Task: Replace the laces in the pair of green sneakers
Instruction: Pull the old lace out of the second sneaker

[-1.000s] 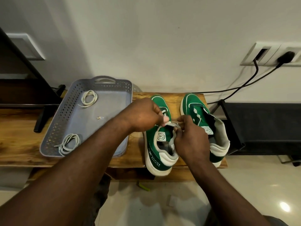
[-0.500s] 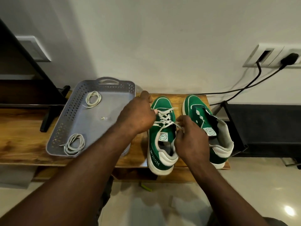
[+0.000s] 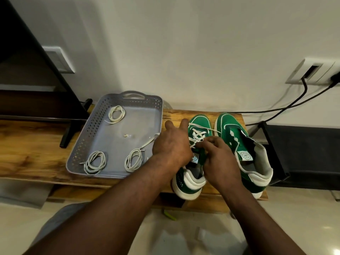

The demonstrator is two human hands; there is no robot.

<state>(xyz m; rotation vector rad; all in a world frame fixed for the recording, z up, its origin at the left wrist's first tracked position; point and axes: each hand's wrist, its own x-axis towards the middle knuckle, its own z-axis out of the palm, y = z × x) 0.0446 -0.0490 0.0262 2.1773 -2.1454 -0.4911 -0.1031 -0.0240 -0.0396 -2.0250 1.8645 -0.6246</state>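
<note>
- On the wood-grain surface (image 3: 33, 148): grey plastic tray (image 3: 81, 140) with perforated walls and a loop handle; inside, three flat white coiled laces (image 3: 94, 162), one far, two near.
- Left hand (image 3: 172, 144): fingers straight and spread, holding nothing, between tray and shoes.
- Left sneaker (image 3: 199, 122): matte green upper, white rubber sole, criss-crossed white lace (image 3: 197, 135).
- Right hand (image 3: 219, 159): pinching that lace above the tongue.
- Right sneaker (image 3: 230, 129): unlaced, just beside its mate.

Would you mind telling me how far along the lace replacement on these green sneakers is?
Done: the right sneaker has bare eyelets, and three coiled laces lie in the grey tray. In hand: the right hand pinches the white lace crossing the left sneaker; the left hand is open. Left: finishing this shoe and lacing the other.
</note>
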